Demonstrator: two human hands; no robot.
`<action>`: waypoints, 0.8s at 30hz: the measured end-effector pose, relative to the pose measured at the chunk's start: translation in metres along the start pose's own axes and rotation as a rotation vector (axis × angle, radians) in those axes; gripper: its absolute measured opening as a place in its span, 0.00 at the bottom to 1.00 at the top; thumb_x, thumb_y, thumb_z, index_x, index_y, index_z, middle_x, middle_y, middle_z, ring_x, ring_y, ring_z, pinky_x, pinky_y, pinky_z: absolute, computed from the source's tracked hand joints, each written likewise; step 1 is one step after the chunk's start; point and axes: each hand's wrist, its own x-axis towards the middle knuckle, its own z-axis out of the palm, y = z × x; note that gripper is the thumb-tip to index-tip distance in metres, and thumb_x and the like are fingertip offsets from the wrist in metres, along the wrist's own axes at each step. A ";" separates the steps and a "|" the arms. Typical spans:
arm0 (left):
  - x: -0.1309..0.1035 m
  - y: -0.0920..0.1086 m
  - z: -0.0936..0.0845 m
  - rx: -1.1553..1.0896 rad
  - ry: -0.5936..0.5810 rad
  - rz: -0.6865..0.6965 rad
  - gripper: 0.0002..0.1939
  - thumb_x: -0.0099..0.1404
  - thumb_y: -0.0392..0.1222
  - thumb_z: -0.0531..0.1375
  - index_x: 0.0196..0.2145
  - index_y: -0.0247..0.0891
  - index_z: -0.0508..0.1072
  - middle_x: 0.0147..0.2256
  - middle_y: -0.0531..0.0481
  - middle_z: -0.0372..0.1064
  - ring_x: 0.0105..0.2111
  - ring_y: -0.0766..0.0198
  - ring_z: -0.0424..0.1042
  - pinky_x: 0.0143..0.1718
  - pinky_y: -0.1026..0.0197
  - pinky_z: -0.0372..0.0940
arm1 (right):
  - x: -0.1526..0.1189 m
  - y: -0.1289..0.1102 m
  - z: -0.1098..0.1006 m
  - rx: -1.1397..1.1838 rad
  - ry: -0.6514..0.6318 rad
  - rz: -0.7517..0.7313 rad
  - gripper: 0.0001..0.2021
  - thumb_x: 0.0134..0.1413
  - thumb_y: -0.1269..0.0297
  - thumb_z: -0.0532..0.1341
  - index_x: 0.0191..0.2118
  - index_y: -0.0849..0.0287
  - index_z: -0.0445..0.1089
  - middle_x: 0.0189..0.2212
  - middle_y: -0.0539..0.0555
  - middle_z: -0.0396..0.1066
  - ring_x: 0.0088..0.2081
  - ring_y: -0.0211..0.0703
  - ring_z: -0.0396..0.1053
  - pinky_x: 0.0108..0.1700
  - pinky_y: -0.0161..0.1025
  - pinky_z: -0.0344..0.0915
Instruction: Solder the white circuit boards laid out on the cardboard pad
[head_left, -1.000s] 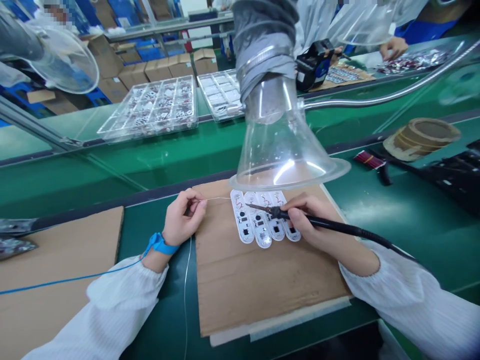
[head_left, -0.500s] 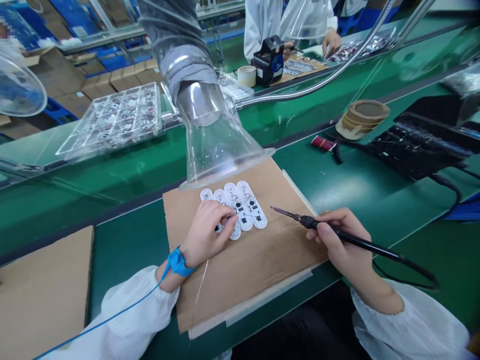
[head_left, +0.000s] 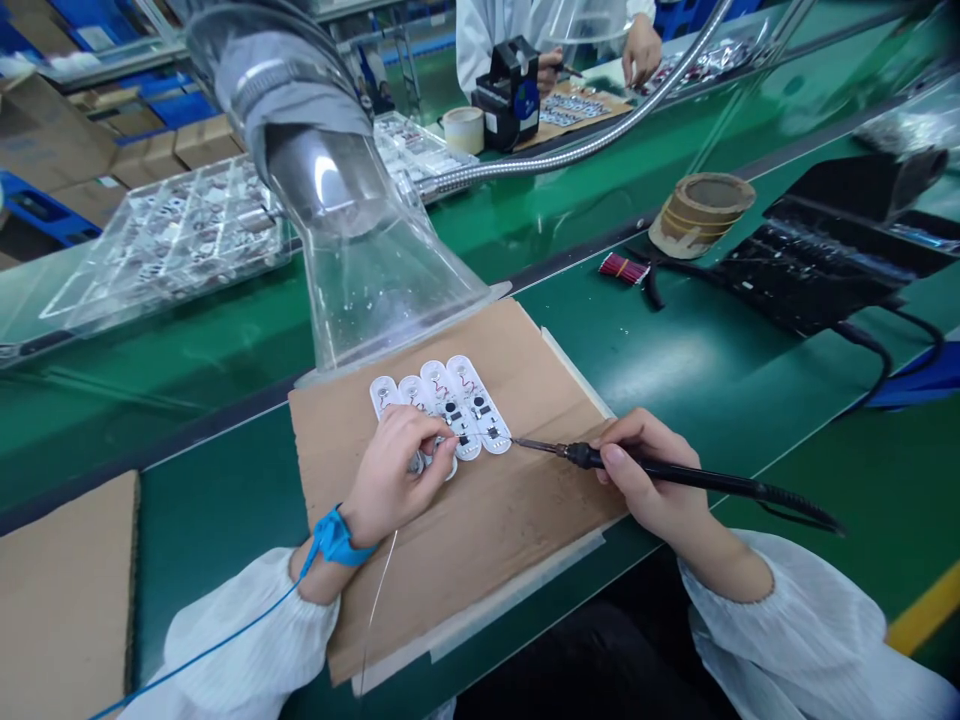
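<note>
Several white circuit boards with rounded ends [head_left: 478, 405] lie side by side on a cardboard sheet [head_left: 480, 540]. My left hand [head_left: 401, 460] is over the boards on the left, thumb and fingertips pinched on a thin solder wire [head_left: 380, 580]. One end of the wire reaches over the boards; the rest trails below the palm. A blue wrist strap [head_left: 341, 537] is round that wrist. My right hand [head_left: 649, 475] grips a black soldering iron [head_left: 727, 485] like a pen. The iron's tip is at the right edge of the rightmost board, close to the wire's end; contact is unclear.
A clear fume hood [head_left: 390, 290] hangs just behind the boards. At right are a tape roll [head_left: 701, 215], a red wire bundle [head_left: 624, 268] and a black iron stand [head_left: 817, 265]. A parts tray [head_left: 187, 230] sits back left. Across the bench, a person's hand [head_left: 641, 50] is visible.
The soldering iron has moved left, bringing its tip from bare cardboard to the rightmost board's edge. My left hand keeps its pinch over the boards. The whole view has shifted slightly.
</note>
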 end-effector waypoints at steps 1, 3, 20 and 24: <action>0.000 0.000 0.000 0.000 -0.003 -0.001 0.05 0.75 0.31 0.59 0.41 0.40 0.69 0.31 0.56 0.62 0.32 0.67 0.64 0.39 0.60 0.59 | 0.000 0.000 0.000 -0.004 -0.007 0.003 0.05 0.69 0.65 0.62 0.38 0.55 0.69 0.26 0.48 0.71 0.24 0.35 0.70 0.25 0.34 0.65; 0.000 0.000 0.000 0.003 -0.011 -0.003 0.05 0.75 0.31 0.59 0.41 0.40 0.69 0.31 0.57 0.62 0.32 0.67 0.64 0.39 0.60 0.59 | 0.001 -0.001 0.001 -0.018 -0.017 0.011 0.05 0.68 0.65 0.63 0.38 0.55 0.69 0.26 0.48 0.71 0.23 0.35 0.70 0.25 0.34 0.65; 0.000 0.000 0.000 0.004 0.004 0.017 0.07 0.73 0.30 0.59 0.40 0.40 0.68 0.29 0.57 0.61 0.31 0.66 0.63 0.39 0.59 0.59 | 0.000 -0.003 -0.001 -0.061 -0.055 0.006 0.02 0.68 0.65 0.63 0.40 0.54 0.71 0.26 0.47 0.72 0.24 0.35 0.71 0.26 0.33 0.66; 0.000 0.000 0.001 -0.009 -0.013 0.028 0.07 0.73 0.29 0.59 0.41 0.40 0.68 0.30 0.57 0.62 0.30 0.66 0.63 0.40 0.58 0.60 | -0.001 -0.003 0.000 -0.077 -0.062 0.009 0.02 0.68 0.65 0.63 0.40 0.54 0.71 0.26 0.48 0.72 0.24 0.36 0.71 0.26 0.33 0.66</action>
